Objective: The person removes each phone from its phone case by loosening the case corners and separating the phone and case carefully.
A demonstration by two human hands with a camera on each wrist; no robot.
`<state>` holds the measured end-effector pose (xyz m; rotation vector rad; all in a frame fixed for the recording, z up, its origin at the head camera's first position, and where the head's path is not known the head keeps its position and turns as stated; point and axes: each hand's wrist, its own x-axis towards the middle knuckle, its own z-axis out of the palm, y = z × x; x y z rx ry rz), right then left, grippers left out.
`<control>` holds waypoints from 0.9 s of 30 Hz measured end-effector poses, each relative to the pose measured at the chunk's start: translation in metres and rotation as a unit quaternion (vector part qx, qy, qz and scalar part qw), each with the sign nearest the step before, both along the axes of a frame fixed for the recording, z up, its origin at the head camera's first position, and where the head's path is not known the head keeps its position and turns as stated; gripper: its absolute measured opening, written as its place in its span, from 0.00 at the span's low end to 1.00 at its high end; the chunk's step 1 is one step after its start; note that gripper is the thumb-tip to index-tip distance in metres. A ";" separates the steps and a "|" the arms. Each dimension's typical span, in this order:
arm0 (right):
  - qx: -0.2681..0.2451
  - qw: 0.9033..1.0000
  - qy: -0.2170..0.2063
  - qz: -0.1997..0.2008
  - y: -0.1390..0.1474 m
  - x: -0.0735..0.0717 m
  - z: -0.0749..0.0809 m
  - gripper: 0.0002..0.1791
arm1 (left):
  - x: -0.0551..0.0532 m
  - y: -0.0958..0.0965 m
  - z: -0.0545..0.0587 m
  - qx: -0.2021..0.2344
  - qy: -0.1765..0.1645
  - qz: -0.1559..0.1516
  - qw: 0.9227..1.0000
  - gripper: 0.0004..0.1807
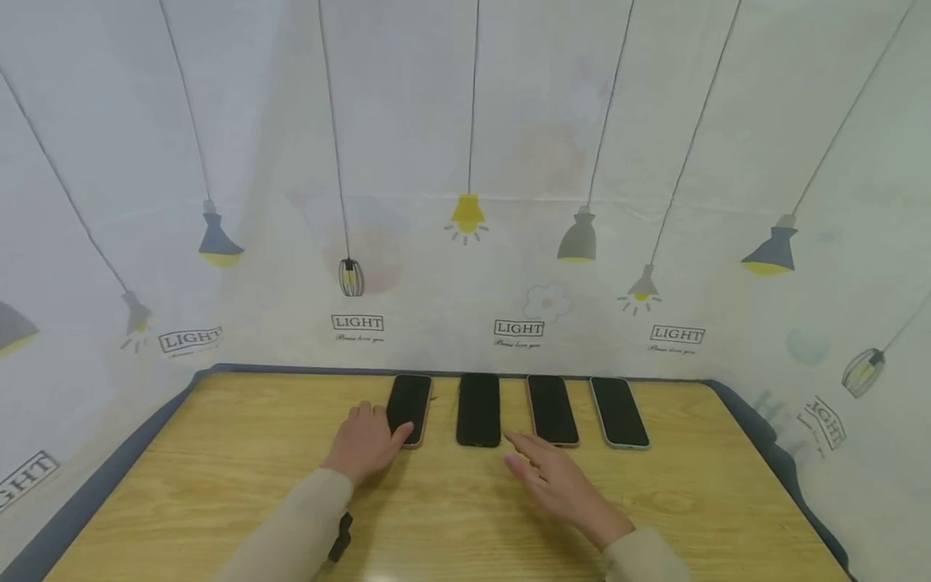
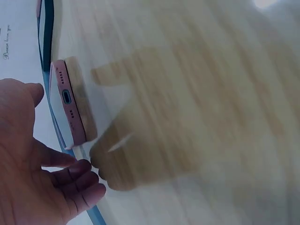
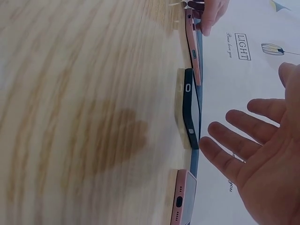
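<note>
We saw a lamp-printed backdrop (image 1: 429, 113), then a wooden table (image 1: 436, 517). Above it the left hand (image 1: 367, 442), fingers relaxed, and the right hand (image 1: 556, 481), fingers straight, were apart. Four phones (image 1: 478, 410) lay near the table's far edge, the leftmost phone (image 1: 413, 398) partly beneath the left hand (touching or not, we couldn't tell).

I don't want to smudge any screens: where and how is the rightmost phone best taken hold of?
I'd grip the rightmost phone across its two long edges, right hand coming from the near side. It lies flat, screen up, one short end nearest the camera, and a gap separates it from the neighbouring pink-edged phone on its left.
</note>
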<state>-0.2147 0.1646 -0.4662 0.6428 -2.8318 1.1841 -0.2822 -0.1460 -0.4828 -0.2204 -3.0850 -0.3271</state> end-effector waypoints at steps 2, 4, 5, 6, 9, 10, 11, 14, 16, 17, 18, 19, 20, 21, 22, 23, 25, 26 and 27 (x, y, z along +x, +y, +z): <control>-0.002 1.000 -0.001 0.000 -0.002 0.000 0.000 0.27 | -0.003 0.003 -0.003 -0.002 0.001 0.012 1.000 0.41; -0.001 1.000 -0.002 0.001 -0.004 0.000 0.000 0.27 | -0.005 0.006 -0.006 -0.006 0.004 0.026 1.000 0.44; 0.000 1.000 -0.002 0.002 -0.004 0.000 0.000 0.27 | -0.006 0.008 -0.007 -0.009 0.006 0.033 0.999 0.45; 0.000 1.000 -0.002 0.002 -0.005 0.000 -0.001 0.27 | -0.006 0.010 -0.007 -0.012 0.006 0.040 0.999 0.45; 0.004 1.000 0.000 0.002 -0.007 -0.001 -0.002 0.27 | -0.008 0.015 -0.007 -0.015 -0.001 0.061 0.998 0.46; 0.003 1.000 0.000 0.001 -0.007 -0.001 -0.002 0.27 | -0.009 0.017 -0.006 -0.014 -0.005 0.065 0.998 0.46; 0.003 1.000 0.000 0.000 -0.007 -0.001 -0.002 0.27 | -0.010 0.019 -0.005 -0.008 -0.011 0.070 0.997 0.46; -0.001 1.000 0.003 -0.003 -0.008 0.000 -0.001 0.26 | -0.012 0.023 -0.003 0.010 -0.026 0.080 0.996 0.45; -0.005 1.000 0.002 -0.007 -0.008 0.000 0.000 0.25 | -0.014 0.025 -0.002 0.029 -0.038 0.086 0.995 0.44; -0.006 1.000 0.001 -0.008 -0.008 0.000 0.000 0.25 | -0.015 0.026 -0.002 0.040 -0.042 0.089 0.994 0.44; -0.010 1.000 0.002 -0.008 -0.008 0.001 0.000 0.25 | -0.016 0.026 -0.002 0.049 -0.047 0.092 0.993 0.44; -0.013 1.000 -0.001 -0.010 -0.008 0.000 0.000 0.25 | -0.016 0.026 -0.002 0.061 -0.051 0.098 0.992 0.43; -0.015 1.000 0.000 -0.009 -0.009 0.001 0.001 0.26 | -0.017 0.026 -0.001 0.075 -0.053 0.104 0.990 0.42; -0.017 1.000 0.001 -0.008 -0.009 0.001 0.001 0.26 | -0.017 0.026 0.000 0.087 -0.056 0.109 0.989 0.41; -0.020 1.000 0.001 -0.006 -0.009 0.000 0.001 0.26 | -0.017 0.025 0.000 0.099 -0.057 0.114 0.987 0.41; -0.022 1.000 0.002 -0.004 -0.009 0.000 0.001 0.26 | -0.017 0.025 0.001 0.109 -0.058 0.118 0.985 0.41; -0.026 1.000 0.002 -0.002 -0.009 0.000 0.002 0.27 | -0.017 0.023 0.002 0.130 -0.061 0.127 0.981 0.41; -0.028 1.000 0.000 0.000 -0.010 0.000 0.003 0.27 | -0.016 0.023 0.002 0.138 -0.064 0.129 0.980 0.42; -0.030 1.000 -0.001 0.000 -0.010 0.000 0.003 0.27 | -0.016 0.022 0.002 0.142 -0.066 0.127 0.980 0.42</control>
